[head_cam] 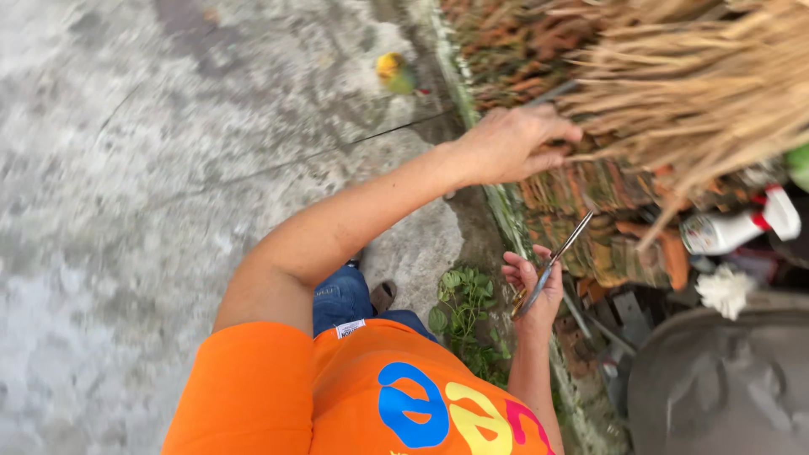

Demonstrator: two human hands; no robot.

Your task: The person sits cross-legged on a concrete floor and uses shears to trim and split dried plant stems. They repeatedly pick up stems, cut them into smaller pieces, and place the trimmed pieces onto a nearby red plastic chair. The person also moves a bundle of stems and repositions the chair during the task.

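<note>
My left hand (512,141) reaches forward and grips a bunch of dry straw-coloured grass stalks (699,93) that fan out to the upper right. Lower down, my right hand (533,286) holds a pair of metal scissors (552,263), blades pointing up and right toward the stalks, tips near stacked orange roof tiles (590,194). My orange shirt and blue jeans fill the bottom of the view.
Grey concrete ground (168,168) spreads to the left. A yellow-green fruit (396,74) lies on it. A small green weed (465,307) grows by the kerb. A white spray bottle with red trigger (733,227), a white rag (725,291) and a grey rounded cover (725,379) sit at right.
</note>
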